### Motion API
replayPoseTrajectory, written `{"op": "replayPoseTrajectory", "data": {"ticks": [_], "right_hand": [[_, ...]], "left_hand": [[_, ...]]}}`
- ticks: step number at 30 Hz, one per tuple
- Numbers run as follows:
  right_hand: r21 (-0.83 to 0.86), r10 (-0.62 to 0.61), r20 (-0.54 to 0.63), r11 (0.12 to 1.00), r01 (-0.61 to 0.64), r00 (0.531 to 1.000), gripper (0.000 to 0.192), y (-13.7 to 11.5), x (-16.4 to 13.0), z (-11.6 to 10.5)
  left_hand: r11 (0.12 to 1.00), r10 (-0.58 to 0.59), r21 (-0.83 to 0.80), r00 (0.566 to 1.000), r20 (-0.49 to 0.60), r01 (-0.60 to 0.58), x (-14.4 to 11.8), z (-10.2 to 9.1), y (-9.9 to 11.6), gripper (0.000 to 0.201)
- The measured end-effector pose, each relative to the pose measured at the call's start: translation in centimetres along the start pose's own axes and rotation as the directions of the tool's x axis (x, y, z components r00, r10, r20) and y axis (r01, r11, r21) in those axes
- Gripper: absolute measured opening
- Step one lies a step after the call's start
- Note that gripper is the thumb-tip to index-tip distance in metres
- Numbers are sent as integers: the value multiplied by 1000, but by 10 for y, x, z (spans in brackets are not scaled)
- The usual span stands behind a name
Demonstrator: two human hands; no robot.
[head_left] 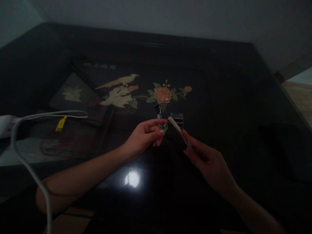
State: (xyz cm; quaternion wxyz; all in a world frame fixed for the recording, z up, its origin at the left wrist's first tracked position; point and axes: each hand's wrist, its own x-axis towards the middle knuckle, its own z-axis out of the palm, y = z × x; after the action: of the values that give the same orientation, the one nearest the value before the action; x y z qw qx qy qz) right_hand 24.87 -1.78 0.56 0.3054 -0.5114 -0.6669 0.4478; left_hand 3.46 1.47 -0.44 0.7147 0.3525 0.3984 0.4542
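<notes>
My left hand [148, 135] pinches a small, thin greenish piece [166, 126] between thumb and fingers. From the right, my right hand [211, 159] grips a slim pale object [179, 129] with a rounded end. Its kind is hard to tell in the dim light. The rounded end tilts up to the left, close by the greenish piece; whether the two touch, I cannot tell. Just beyond my hands, a small clear case [176, 115] with dark contents lies on the table. A narrow white-and-black item [159, 116] lies behind my left fingers, partly hidden.
The glossy black table [231, 97] bears a bird-and-flower inlay [162, 95]. At the left, a white cable [29, 169] loops past my left forearm, near a yellow tag [61, 123] and a white plug-like block [6, 126]. A dark shape [290, 152] lies at the right.
</notes>
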Motion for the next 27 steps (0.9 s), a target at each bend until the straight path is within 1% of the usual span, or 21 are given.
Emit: {"op": "replayPoseTrajectory", "data": {"ticks": [5,11,14,18,27], "right_hand": [[29,-29,24,999,29,999,44,-3,-3,3],[90,-68,66,994,61,996,48,-7,-8,6],[124,-83,76,990,73,994,50,-8,-10,7],[130,-64,74,990,54,995,49,-6,-9,6],[41,1,7,999,-1,1000,44,0,0,2]], "left_hand": [[1000,-20,-6,1000,6,20,0,2,3,54],[999,23,-32,999,42,-22,3,-1,0,52],[1000,16,-28,999,44,-14,3,-2,-1,51],[1000,-7,-12,999,33,7,2,-2,-1,54],[1000,3,11,1000,25,-3,2,-1,0,56]]}}
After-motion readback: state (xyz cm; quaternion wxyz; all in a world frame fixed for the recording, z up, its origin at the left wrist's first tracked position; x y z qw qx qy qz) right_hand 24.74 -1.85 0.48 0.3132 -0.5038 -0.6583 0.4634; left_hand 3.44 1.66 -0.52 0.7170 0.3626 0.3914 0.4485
